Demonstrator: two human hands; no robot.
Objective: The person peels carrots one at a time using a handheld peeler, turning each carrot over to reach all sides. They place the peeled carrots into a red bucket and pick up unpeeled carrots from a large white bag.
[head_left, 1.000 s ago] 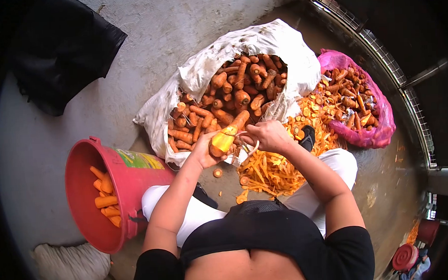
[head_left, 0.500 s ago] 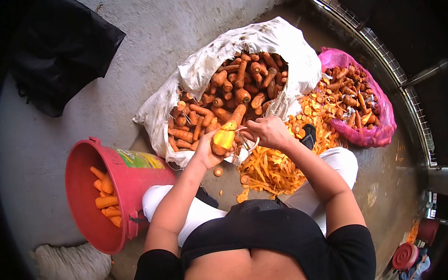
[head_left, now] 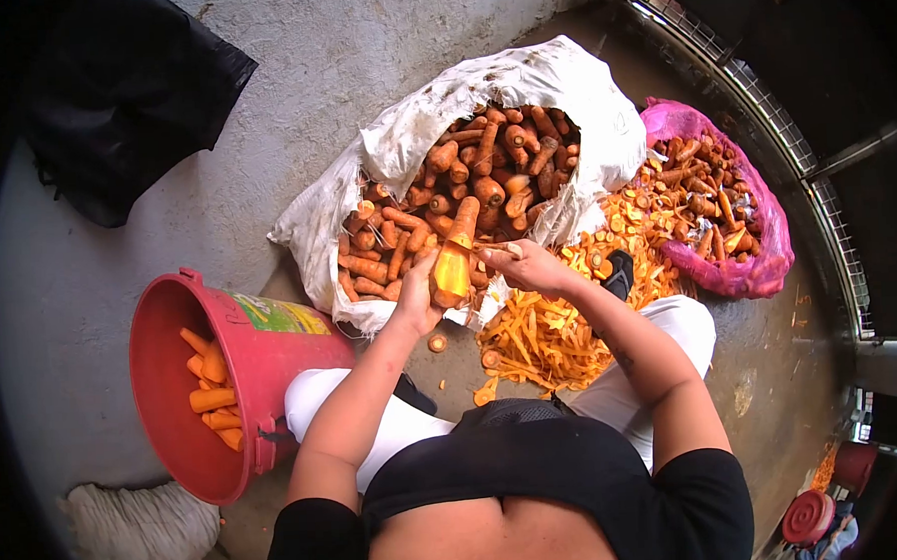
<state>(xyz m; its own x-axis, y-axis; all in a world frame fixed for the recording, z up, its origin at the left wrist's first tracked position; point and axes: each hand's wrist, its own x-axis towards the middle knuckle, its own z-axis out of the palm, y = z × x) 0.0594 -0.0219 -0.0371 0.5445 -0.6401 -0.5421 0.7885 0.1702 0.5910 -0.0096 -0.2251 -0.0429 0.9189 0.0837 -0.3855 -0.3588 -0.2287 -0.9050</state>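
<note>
A partly peeled carrot is held in my left hand, fingers wrapped round its thick end. Its lower part is bare and bright yellow-orange, while the upper end still has brown skin. My right hand is closed round the handle of a peeler, whose blade lies across the carrot near the edge of the skin. Just beyond both hands is a torn white sack full of unpeeled carrots. Below my right hand, orange peelings lie in a heap.
At left a red bucket lies tipped with peeled carrots inside. A pink sack of carrot pieces stands at right. Black sheeting hangs by the wall, and a pale sack lies at lower left.
The peeler has moved up the carrot and now lies across it. Both hands shifted slightly, and the carrot stands more upright in view.
</note>
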